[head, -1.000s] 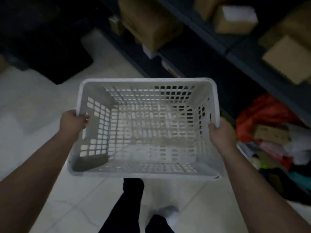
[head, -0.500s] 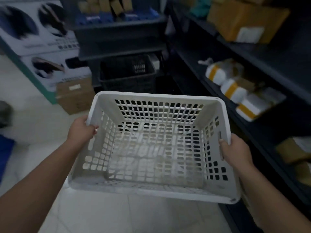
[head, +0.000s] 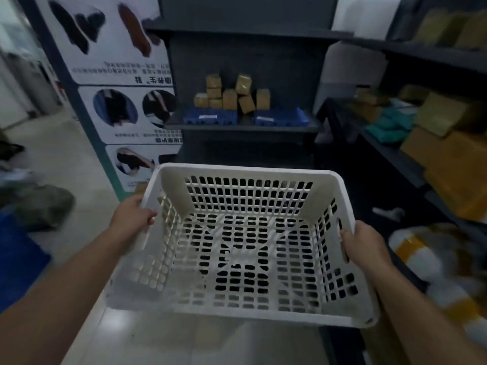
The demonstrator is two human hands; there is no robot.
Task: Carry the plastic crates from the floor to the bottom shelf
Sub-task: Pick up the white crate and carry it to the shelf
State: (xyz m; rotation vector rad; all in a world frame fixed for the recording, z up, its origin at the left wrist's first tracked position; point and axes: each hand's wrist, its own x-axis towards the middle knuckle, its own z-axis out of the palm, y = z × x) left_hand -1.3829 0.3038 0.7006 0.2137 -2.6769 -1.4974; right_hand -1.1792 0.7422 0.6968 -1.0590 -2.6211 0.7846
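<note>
Crate (head: 245, 241) off the floor, empty, carried at mid-height facing the shelf unit (head: 245, 127). Left hand (head: 133, 216) and right hand (head: 365, 246) fingers closed on its side rims. Placing on the bottom shelf remains outstanding.

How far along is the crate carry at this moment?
Done: the white crate is off the floor and empty. In hand: left hand and right hand hold its side rims, facing the dark shelving unit. Left: setting it on the bottom shelf, not visible here.

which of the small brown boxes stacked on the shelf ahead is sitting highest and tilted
The top right small brown box, the tilted one; the box left of it sits squarely, and the others are lower.
</note>
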